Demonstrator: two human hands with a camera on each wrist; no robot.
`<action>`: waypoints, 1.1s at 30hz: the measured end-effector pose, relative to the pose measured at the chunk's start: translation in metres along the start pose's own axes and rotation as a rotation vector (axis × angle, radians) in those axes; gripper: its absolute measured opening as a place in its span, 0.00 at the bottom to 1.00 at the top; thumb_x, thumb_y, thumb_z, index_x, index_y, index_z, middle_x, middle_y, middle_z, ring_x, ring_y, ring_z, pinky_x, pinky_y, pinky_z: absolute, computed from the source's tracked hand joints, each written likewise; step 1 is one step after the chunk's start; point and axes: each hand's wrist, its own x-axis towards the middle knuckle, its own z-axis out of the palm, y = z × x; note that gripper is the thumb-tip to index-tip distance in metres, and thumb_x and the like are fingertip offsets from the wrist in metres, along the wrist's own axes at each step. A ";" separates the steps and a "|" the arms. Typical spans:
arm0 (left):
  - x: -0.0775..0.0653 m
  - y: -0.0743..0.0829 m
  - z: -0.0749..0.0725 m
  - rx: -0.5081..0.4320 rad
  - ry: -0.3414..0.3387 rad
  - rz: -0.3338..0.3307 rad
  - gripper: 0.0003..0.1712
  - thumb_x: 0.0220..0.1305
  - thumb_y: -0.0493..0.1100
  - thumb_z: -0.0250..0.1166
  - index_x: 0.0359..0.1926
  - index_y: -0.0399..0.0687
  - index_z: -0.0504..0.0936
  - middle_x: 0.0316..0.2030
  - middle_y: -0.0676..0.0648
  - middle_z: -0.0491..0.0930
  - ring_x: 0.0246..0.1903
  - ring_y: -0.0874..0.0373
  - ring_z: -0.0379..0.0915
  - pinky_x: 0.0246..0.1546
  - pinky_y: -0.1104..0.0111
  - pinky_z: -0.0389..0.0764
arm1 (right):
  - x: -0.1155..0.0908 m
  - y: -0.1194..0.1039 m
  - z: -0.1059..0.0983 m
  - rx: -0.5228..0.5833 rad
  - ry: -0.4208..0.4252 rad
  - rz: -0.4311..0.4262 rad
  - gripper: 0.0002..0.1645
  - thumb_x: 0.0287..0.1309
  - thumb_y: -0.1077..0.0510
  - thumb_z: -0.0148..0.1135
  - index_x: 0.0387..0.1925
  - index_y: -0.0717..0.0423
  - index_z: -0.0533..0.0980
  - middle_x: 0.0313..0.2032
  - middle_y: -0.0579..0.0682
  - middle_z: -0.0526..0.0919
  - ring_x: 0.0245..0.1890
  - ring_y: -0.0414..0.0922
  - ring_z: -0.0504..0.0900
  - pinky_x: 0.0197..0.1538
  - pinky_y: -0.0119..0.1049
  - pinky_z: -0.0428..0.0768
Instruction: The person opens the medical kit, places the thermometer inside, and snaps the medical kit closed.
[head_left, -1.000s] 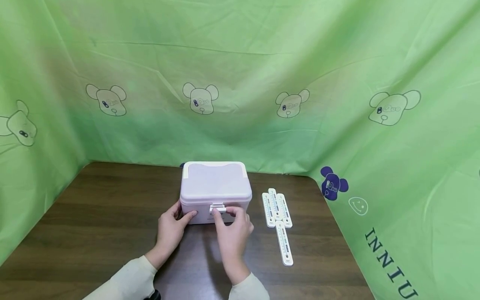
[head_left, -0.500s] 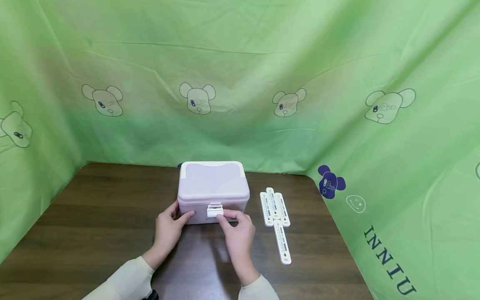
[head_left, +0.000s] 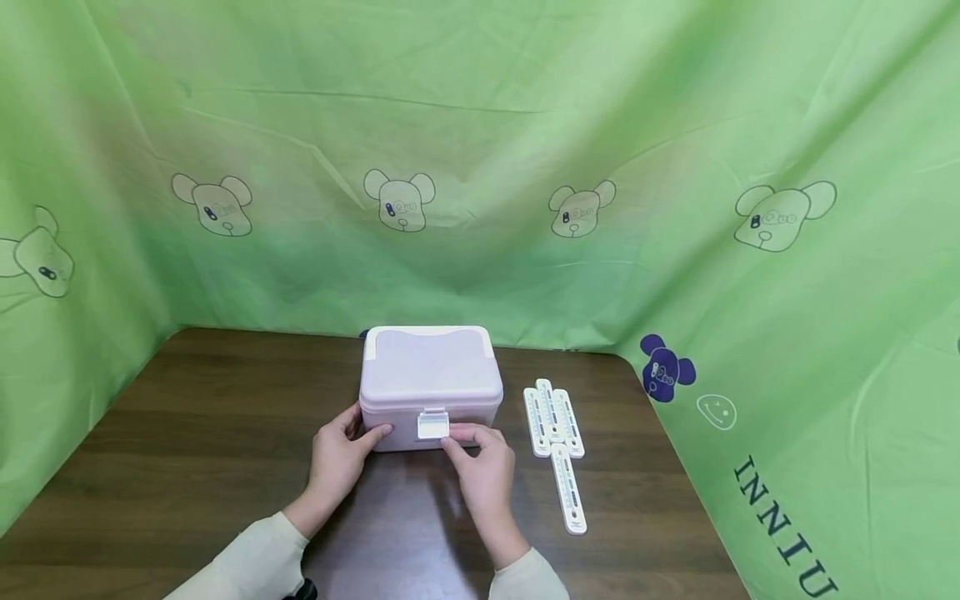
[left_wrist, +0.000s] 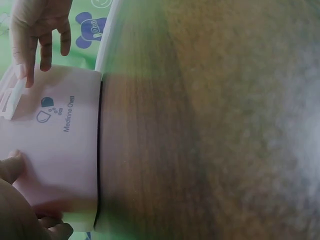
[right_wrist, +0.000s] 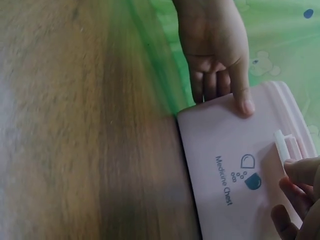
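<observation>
A pale pink medicine chest (head_left: 431,367) stands on the table with its lid down; its printed front shows in both wrist views. My left hand (head_left: 337,458) grips the chest's left front corner, thumb on the front and fingers round the side. At the front centre is a white latch (head_left: 432,427), tilted out from the front wall in the left wrist view. My right hand (head_left: 483,479) pinches the right edge of this latch between thumb and index finger. The other right fingers hang near the chest's front.
Several white strips with printed scales (head_left: 555,421), like thermometers, lie to the right of the chest. One strip (head_left: 568,490) reaches toward the table's front. A green cloth (head_left: 480,275) with bear drawings hangs behind the wooden table (head_left: 225,417).
The latch's lower edge has come down in the head view, and more of its white face shows. My right hand has shifted slightly right and down with it. The left hand keeps its hold.
</observation>
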 end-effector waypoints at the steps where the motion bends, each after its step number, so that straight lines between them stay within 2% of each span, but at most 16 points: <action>1: 0.000 0.000 -0.001 0.004 -0.005 -0.001 0.39 0.56 0.46 0.80 0.65 0.34 0.78 0.60 0.37 0.80 0.62 0.45 0.76 0.61 0.53 0.77 | 0.000 0.000 0.000 -0.003 -0.002 -0.003 0.08 0.45 0.64 0.81 0.28 0.50 0.89 0.34 0.38 0.91 0.39 0.42 0.83 0.47 0.44 0.78; 7: 0.005 0.001 -0.006 0.034 -0.059 0.001 0.40 0.57 0.48 0.79 0.67 0.36 0.77 0.62 0.38 0.80 0.63 0.46 0.75 0.62 0.54 0.77 | 0.004 0.003 -0.002 -0.042 -0.035 -0.038 0.08 0.46 0.64 0.81 0.27 0.49 0.88 0.34 0.39 0.90 0.39 0.44 0.83 0.47 0.47 0.78; 13: 0.008 0.004 -0.015 0.143 -0.117 0.033 0.40 0.59 0.51 0.77 0.68 0.38 0.76 0.63 0.37 0.79 0.64 0.43 0.75 0.61 0.50 0.77 | 0.010 0.006 -0.014 -0.126 -0.103 -0.112 0.10 0.46 0.61 0.82 0.31 0.46 0.87 0.35 0.38 0.88 0.42 0.44 0.82 0.49 0.42 0.76; 18: 0.008 0.009 -0.022 0.164 -0.125 0.063 0.40 0.59 0.51 0.77 0.69 0.40 0.75 0.63 0.38 0.80 0.63 0.43 0.76 0.60 0.50 0.78 | 0.015 0.010 -0.028 -0.148 -0.128 -0.166 0.12 0.46 0.60 0.82 0.34 0.48 0.87 0.36 0.39 0.88 0.42 0.44 0.82 0.48 0.39 0.77; 27: 0.011 0.023 -0.030 0.160 -0.116 0.145 0.46 0.56 0.53 0.79 0.70 0.39 0.73 0.64 0.38 0.79 0.65 0.44 0.75 0.62 0.51 0.77 | 0.031 0.025 -0.056 -0.201 -0.070 -0.238 0.12 0.47 0.60 0.82 0.34 0.50 0.87 0.36 0.42 0.88 0.43 0.44 0.84 0.49 0.41 0.79; 33: 0.014 0.027 -0.030 0.206 -0.086 0.225 0.47 0.54 0.51 0.80 0.70 0.37 0.73 0.63 0.38 0.79 0.63 0.44 0.77 0.61 0.49 0.77 | 0.050 0.029 -0.068 -0.257 -0.027 -0.270 0.17 0.47 0.60 0.82 0.42 0.54 0.88 0.41 0.48 0.90 0.46 0.50 0.84 0.52 0.44 0.78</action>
